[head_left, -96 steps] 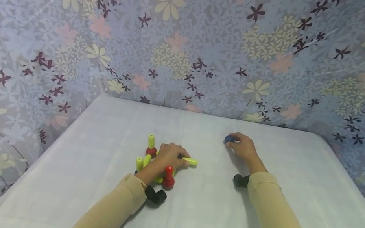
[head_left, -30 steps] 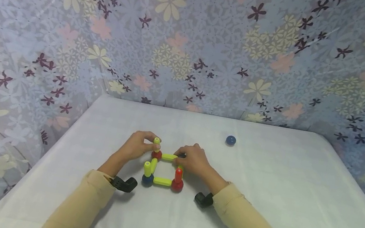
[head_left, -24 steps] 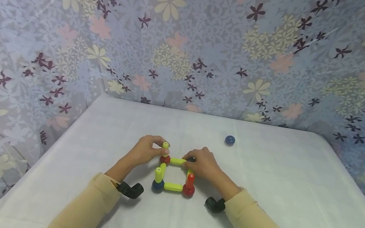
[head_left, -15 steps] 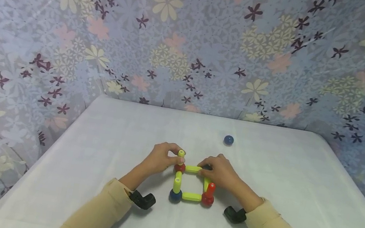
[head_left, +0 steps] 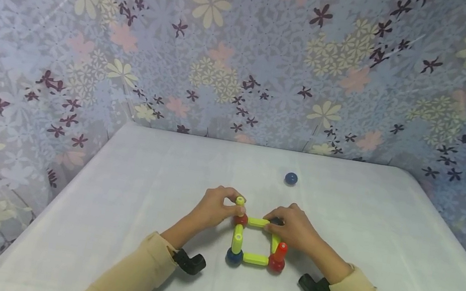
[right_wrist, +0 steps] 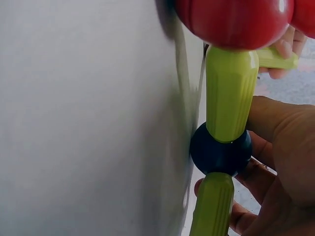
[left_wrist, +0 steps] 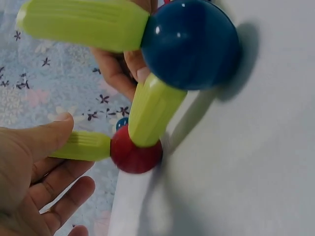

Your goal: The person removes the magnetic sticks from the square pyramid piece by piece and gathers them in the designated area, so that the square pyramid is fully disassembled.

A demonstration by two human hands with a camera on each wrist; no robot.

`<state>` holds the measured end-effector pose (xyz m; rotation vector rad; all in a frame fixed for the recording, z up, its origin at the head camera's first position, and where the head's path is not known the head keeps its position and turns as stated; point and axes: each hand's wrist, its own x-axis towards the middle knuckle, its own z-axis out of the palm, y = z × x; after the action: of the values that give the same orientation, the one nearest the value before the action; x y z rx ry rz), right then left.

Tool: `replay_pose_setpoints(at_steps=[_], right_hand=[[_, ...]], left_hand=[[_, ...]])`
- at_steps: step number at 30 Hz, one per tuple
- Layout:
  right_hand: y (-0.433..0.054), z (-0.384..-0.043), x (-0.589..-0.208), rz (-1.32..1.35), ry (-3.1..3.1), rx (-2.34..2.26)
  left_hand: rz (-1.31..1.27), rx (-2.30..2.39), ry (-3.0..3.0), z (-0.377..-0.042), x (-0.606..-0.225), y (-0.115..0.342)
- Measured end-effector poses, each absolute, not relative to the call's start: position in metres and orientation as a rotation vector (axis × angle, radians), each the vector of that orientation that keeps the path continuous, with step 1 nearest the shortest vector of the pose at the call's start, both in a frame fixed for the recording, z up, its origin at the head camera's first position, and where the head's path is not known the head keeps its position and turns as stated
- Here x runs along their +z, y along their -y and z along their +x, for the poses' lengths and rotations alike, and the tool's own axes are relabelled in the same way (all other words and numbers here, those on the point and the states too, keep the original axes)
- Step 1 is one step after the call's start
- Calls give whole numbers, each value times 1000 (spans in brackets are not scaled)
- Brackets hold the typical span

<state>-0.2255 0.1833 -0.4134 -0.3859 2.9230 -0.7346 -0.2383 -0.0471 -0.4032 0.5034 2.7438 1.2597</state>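
A square of yellow-green magnetic sticks joined by balls lies on the table in the head view. My left hand (head_left: pixel 216 209) pinches the upright yellow-green stick (left_wrist: pixel 83 146) on the back left red ball (left_wrist: pixel 135 150). At the back right corner my right hand (head_left: pixel 295 229) grips the dark blue ball (right_wrist: pixel 220 150), its fingers partly covering it. The front left blue ball (head_left: pixel 234 257) carries another upright yellow-green stick (head_left: pixel 237 243). On the front right red ball (head_left: pixel 276 263) stands a red stick (head_left: pixel 281 251).
A loose blue ball (head_left: pixel 291 178) sits behind the square, toward the far edge of the white-covered table (head_left: pixel 155 174). Flower-patterned cloth (head_left: pixel 248 51) hangs behind and at the sides. Black wrist cameras (head_left: pixel 191 263) sit low at both wrists.
Earlier the right hand let go of the loose blue ball and came to the square's back right corner. Both hands have since slid the whole square right and slightly nearer.
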Motion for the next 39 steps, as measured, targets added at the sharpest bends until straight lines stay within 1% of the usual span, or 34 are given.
replay_pose_setpoints(at_steps=[8,16,23,33,39], right_hand=[[-184,-224,-414,-396,-2929,-736],[-185,-222,-415,-392,-2922,-748],[-184,-223,-415,-385,-2928,-745],[-170,-226,-406,-635,-2842,-866],[-162,-229,-407,-699,-2801,-844]], left_hand=[[433,1298,-2709,-240,-413,69],[476,1179,-2734,-241,-420,83],[585,1078,-2826,-240,-428,85],[622,1080,-2813,-240,-430,76],[604,1080,-2797,-239,-430,72]])
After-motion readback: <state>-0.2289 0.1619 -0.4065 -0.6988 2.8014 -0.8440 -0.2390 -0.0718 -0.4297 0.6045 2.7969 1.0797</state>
